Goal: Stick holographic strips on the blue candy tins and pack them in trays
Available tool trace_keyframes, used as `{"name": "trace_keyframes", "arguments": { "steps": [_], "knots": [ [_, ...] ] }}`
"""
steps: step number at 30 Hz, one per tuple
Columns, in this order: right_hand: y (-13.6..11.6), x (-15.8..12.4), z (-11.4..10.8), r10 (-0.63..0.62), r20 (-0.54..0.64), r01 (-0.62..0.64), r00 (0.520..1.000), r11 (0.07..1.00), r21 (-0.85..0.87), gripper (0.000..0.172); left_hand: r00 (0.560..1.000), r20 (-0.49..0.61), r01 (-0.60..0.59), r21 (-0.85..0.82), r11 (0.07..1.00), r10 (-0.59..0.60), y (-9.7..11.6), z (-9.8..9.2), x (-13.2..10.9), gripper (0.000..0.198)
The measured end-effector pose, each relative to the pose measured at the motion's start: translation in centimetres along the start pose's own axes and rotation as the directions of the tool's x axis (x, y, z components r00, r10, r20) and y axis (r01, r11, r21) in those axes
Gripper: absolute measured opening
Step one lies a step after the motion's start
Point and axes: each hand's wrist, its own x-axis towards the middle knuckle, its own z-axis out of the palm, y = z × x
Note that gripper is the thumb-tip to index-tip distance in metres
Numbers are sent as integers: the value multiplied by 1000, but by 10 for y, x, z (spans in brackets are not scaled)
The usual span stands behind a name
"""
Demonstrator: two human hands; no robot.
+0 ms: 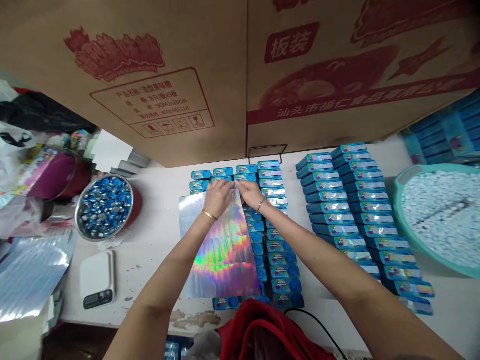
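A shiny holographic sheet [225, 250] lies over rows of small blue tins [279, 245] on the white table [150, 260]. My left hand [217, 197], with a gold bangle at the wrist, rests on the sheet's far edge, fingers closed down on it. My right hand [250, 194], wearing a thin bracelet, presses the same far edge beside it, fingers curled onto the sheet. Both hands meet near the sheet's top middle. Blue tins show beyond the fingertips and along the sheet's right and near edges.
Stacked blue tins [352, 210] fill the right of the table. A teal basin of white pellets [442, 220] sits far right. A metal bowl of blue pieces [104, 206] and a white scale [97, 279] stand left. Large cardboard boxes [240, 75] wall the back. Red cloth [262, 330] lies at the near edge.
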Motion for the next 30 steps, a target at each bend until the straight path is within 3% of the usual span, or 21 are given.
{"name": "trace_keyframes", "arguments": {
  "steps": [6,11,15,18,20,22,24,26,28,30],
  "knots": [
    [11,7,0,41,-6,-41,999,999,11,59,999,-5,-49,24,999,49,4,12,2,27],
    [18,7,-4,68,17,-68,998,998,19,56,999,-47,-10,-18,1000,9,14,19,-9,23],
    [14,9,-7,85,42,-82,995,994,-73,53,993,-118,-14,-129,992,-2,38,12,-40,16],
    [6,8,-11,61,12,-58,998,982,-178,52,981,-180,4,-340,940,-69,64,-5,-72,11],
    [2,-1,-15,-81,-86,57,993,966,-253,50,934,-224,107,-569,815,-278,81,-16,-88,11],
    [2,-21,-20,-193,-208,142,959,961,-238,54,814,-174,207,-804,558,-554,94,-22,-94,14],
    [7,-53,-25,-102,-281,91,954,994,-54,65,689,-34,218,-943,252,-724,105,-21,-93,21],
    [14,-93,-29,100,-231,-50,968,976,212,77,624,83,184,-982,43,-777,115,-14,-88,27],
    [21,-133,-32,213,-153,-140,965,910,389,81,601,144,170,-984,-50,-786,128,-4,-84,30],
    [24,-166,-34,246,-161,-155,956,887,435,68,598,188,185,-978,-95,-779,143,8,-82,31]
  ]
}}
